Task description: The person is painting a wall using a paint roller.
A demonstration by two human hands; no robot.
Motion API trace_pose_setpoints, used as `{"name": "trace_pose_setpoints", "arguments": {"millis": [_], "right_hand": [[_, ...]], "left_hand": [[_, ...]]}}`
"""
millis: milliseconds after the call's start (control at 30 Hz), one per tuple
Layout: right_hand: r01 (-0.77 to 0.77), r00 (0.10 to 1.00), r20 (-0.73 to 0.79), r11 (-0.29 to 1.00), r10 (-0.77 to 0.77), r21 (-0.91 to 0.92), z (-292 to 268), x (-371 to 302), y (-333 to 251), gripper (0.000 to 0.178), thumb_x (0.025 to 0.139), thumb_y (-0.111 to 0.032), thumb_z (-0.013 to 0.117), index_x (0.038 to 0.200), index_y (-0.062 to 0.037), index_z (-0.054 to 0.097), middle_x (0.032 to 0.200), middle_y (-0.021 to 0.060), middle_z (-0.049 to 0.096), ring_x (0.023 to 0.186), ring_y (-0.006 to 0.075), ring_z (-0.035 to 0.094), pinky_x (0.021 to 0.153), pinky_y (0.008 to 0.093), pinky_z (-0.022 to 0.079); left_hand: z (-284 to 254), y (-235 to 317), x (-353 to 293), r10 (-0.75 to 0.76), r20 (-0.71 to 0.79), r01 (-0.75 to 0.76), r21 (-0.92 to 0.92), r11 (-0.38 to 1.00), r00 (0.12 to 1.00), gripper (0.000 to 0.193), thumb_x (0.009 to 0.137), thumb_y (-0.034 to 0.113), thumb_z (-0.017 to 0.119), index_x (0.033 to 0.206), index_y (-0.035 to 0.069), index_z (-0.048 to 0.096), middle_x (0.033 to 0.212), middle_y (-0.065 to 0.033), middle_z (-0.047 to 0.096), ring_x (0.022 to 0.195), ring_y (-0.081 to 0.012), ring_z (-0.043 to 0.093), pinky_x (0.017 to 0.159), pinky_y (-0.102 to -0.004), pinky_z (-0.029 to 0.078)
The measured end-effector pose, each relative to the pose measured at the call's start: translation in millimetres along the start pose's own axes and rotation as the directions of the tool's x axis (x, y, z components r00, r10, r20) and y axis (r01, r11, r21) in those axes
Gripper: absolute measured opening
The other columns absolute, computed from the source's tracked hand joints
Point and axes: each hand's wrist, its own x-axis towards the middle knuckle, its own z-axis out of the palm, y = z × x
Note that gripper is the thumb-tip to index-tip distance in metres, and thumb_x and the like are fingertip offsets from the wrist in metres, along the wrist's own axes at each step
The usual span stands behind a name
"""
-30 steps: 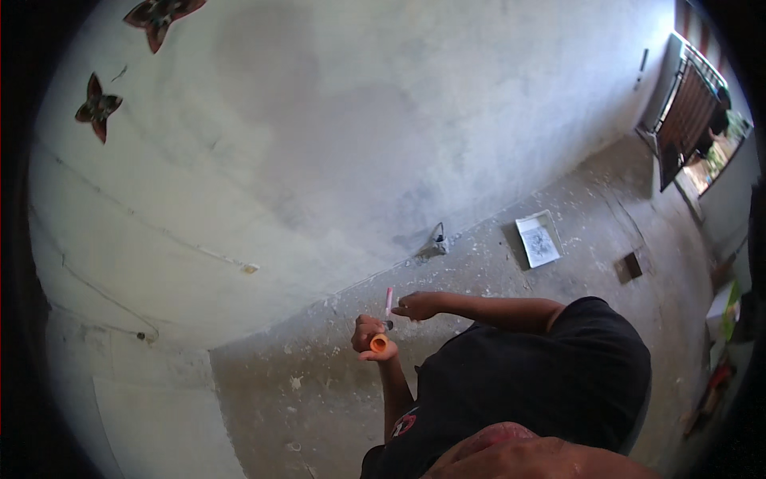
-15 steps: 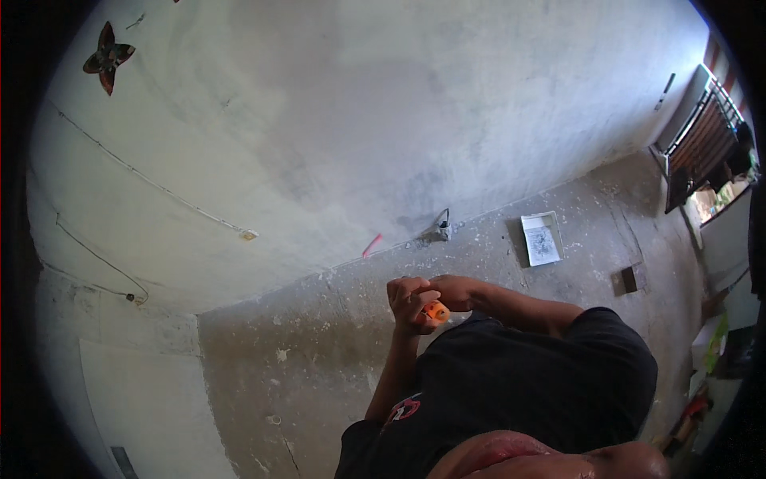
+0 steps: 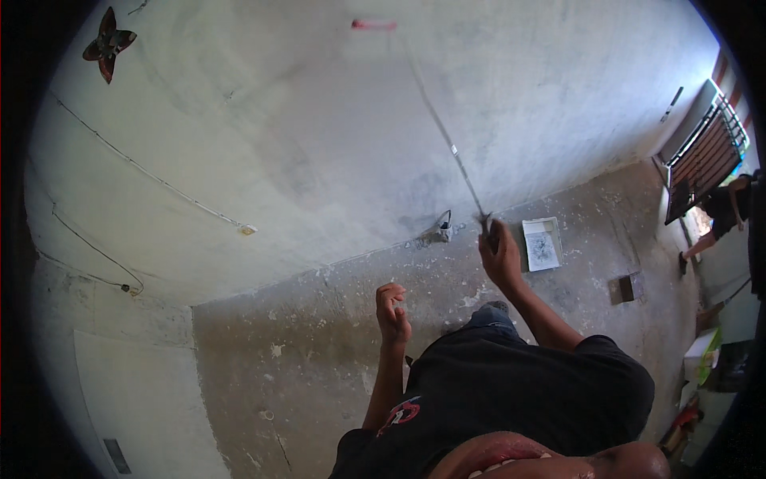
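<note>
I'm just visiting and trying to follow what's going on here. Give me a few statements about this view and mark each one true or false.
1. The right hand grips the lower end of a long thin pole that slants up the wall. True.
2. The left hand also grips the pole. False: it is apart from the pole, fingers curled, and shows nothing in it.
3. The pole's upper end carries a pinkish tip against the pale wall. True.
4. A flat rectangular tray lies on the floor near the wall. True.
5. The butterfly-shaped ornament lies on the floor. False: it sits high on the wall, upper left.
</note>
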Motion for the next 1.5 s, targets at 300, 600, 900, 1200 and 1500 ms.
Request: {"name": "trace_pose_setpoints", "arguments": {"millis": [300, 600, 900, 1200, 1500], "right_hand": [[0.171, 0.943, -0.273, 0.980, -0.192, -0.100, -9.7, 96.6, -4.2, 0.056, 0.090, -0.012, 0.061, 0.140, -0.0128, 0.039, 0.104, 0.0183, 0.057, 0.088, 0.0354, 0.062, 0.071, 0.0402, 0.050], [0.083, 0.988, -0.133, 0.996, -0.080, 0.015, 16.2, 115.2, 9.5, 0.048, 0.098, -0.019, 0.050, 0.144, -0.0155, 0.035, 0.079, 0.0190, 0.060, 0.068, 0.0309, 0.061, 0.062, 0.0404, 0.049], [-0.018, 0.998, -0.063, 0.998, 0.022, 0.062, 73.9, 45.7, 53.4, 0.046, 0.098, -0.023, 0.050, 0.141, -0.0129, 0.038, 0.088, 0.0246, 0.065, 0.072, 0.0337, 0.067, 0.061, 0.0403, 0.049], [0.216, 0.946, -0.263, 0.973, -0.189, 0.078, 28.7, 149.2, -31.6, 0.044, 0.097, -0.017, 0.053, 0.139, -0.0117, 0.041, 0.093, 0.0266, 0.064, 0.080, 0.0396, 0.066, 0.061, 0.0402, 0.051], [-0.025, 0.999, -0.017, 0.995, 0.027, 0.100, 96.8, 26.9, 61.0, 0.050, 0.096, -0.016, 0.052, 0.143, -0.0111, 0.035, 0.107, 0.0256, 0.063, 0.095, 0.0370, 0.065, 0.074, 0.0393, 0.051]], "left_hand": [[8.1, -16.6, -6.8, -0.115, 0.101, 0.117, -0.014, 0.993, 0.988, 0.051, 0.097, 0.052, 0.039, 0.103, 0.003, 0.054, 0.102, -0.0116, 0.053, 0.079, -0.0182, 0.048, 0.072, -0.0309, 0.042], [4.4, -20.3, -6.9, -0.108, 0.138, 0.113, -0.023, 0.993, 0.984, 0.034, 0.099, 0.035, 0.043, 0.104, 0.003, 0.052, 0.101, -0.0128, 0.053, 0.084, -0.0223, 0.051, 0.076, -0.0324, 0.041], [7.0, -22.0, 3.6, -0.076, 0.182, 0.071, 0.034, 0.997, 0.980, 0.027, 0.099, 0.027, 0.043, 0.101, 0.002, 0.052, 0.100, -0.0153, 0.055, 0.090, -0.0271, 0.054, 0.080, -0.0352, 0.043], [10.1, -21.0, 18.0, -0.160, 0.240, 0.153, 0.045, 0.987, 0.958, 0.027, 0.100, 0.027, 0.042, 0.100, 0.002, 0.054, 0.098, -0.0133, 0.056, 0.086, -0.0253, 0.055, 0.079, -0.0332, 0.043], [11.2, -39.4, -4.0, -0.221, 0.200, 0.230, -0.023, 0.973, 0.954, 0.027, 0.099, 0.029, 0.045, 0.102, 0.004, 0.055, 0.095, -0.0099, 0.056, 0.077, -0.0186, 0.051, 0.073, -0.0304, 0.042]]}}
